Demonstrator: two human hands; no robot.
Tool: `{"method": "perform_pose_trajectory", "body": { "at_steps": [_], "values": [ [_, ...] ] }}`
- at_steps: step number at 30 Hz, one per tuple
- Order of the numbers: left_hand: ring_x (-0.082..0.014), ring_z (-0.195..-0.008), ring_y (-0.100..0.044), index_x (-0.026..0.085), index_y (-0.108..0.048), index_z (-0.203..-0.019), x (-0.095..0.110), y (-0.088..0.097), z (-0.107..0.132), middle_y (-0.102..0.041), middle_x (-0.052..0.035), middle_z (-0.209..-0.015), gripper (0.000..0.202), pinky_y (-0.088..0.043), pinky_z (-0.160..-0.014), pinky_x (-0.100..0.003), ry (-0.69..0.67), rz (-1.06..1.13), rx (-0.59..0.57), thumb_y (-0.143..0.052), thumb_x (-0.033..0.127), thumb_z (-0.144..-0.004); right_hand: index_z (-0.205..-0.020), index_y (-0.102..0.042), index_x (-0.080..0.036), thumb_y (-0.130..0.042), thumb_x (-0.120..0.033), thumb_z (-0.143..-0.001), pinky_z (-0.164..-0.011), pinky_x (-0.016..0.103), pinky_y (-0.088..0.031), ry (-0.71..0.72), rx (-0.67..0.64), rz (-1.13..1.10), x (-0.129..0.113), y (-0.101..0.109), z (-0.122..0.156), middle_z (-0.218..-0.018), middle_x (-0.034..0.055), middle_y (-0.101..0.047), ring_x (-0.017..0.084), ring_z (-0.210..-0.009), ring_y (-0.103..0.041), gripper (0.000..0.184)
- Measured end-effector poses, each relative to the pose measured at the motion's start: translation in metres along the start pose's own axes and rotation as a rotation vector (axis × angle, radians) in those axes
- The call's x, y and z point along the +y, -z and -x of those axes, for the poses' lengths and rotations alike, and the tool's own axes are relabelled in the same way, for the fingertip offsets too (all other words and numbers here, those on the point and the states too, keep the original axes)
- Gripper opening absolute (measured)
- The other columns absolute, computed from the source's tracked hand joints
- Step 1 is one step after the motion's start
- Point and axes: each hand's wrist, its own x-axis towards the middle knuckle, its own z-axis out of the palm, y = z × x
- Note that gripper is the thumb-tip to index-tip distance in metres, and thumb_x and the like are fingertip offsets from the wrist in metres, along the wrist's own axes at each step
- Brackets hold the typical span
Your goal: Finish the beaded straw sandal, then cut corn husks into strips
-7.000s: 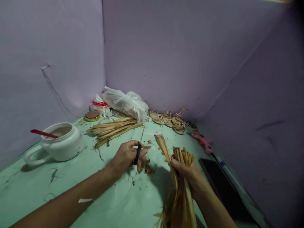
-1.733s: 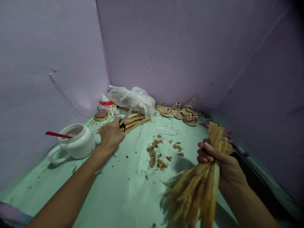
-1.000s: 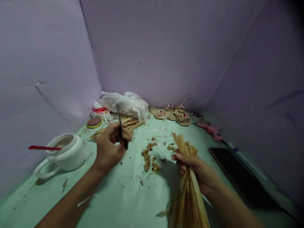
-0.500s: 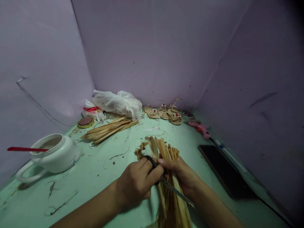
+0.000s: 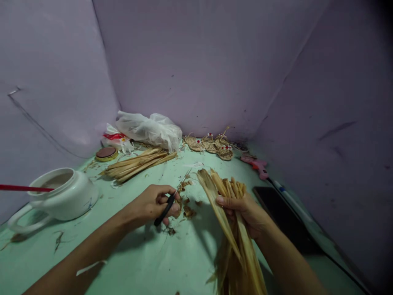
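Observation:
My left hand (image 5: 151, 203) is closed round black-handled scissors (image 5: 170, 200), their blades pointing up and away over the green table (image 5: 135, 254). My right hand (image 5: 242, 209) grips a bundle of dry straw-coloured leaf strips (image 5: 233, 233); the cut ends stick up above my fingers and the rest hangs toward me. Small brown cuttings (image 5: 186, 207) lie on the table between the two hands.
A white pot (image 5: 63, 196) with a red stick (image 5: 21, 188) stands at the left. Farther back lie a second pile of strips (image 5: 138, 160), a plastic bag (image 5: 150, 129), a round lid (image 5: 106, 153), small woven pieces (image 5: 211, 144), a pink tool (image 5: 256, 164) and a dark slab (image 5: 281, 211). Purple walls close in.
My left hand with the scissors has pulled away leftward from the bundle, where it lay against my right hand. The bundle's ends now stand free and tilted to the left.

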Motion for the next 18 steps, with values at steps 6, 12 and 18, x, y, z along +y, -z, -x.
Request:
{"method": "perform_pose_trajectory", "body": {
  "at_steps": [6, 12, 18],
  "values": [
    [-0.0117, -0.054, -0.056, 0.014, -0.05, -0.087, -0.01, -0.004, -0.002, -0.061, -0.0045, -0.073, 0.04, -0.043, -0.049, -0.021, -0.02, 0.002, -0.191, -0.059, 0.047, -0.067, -0.057, -0.053, -0.016, -0.078, -0.024, -0.044, -0.033, 0.017, -0.031, -0.068, -0.018, -0.025, -0.008, 0.002, 0.007, -0.039, -0.006, -0.046, 0.005, -0.033, -0.039, 0.03],
    [-0.0115, -0.053, -0.055, 0.015, -0.05, -0.084, -0.012, -0.003, -0.002, -0.059, -0.002, -0.067, 0.038, -0.045, -0.048, -0.021, 0.001, 0.001, -0.216, -0.062, 0.046, -0.065, -0.065, -0.059, -0.015, -0.078, -0.023, -0.044, -0.037, 0.021, -0.037, -0.066, -0.068, -0.011, -0.01, 0.002, 0.009, -0.046, -0.0021, -0.055, 0.01, -0.038, -0.048, 0.029],
    [-0.0106, -0.057, -0.056, 0.015, -0.053, -0.09, -0.012, 0.007, -0.002, -0.062, -0.0041, -0.077, 0.037, -0.045, -0.053, -0.021, -0.025, -0.022, -0.3, -0.059, 0.046, -0.07, -0.066, -0.058, -0.015, -0.078, -0.021, -0.043, -0.036, 0.018, -0.033, 0.033, -0.103, -0.033, -0.013, 0.003, 0.012, -0.044, -0.0052, -0.051, 0.007, -0.036, -0.043, 0.031]
  ]
}}
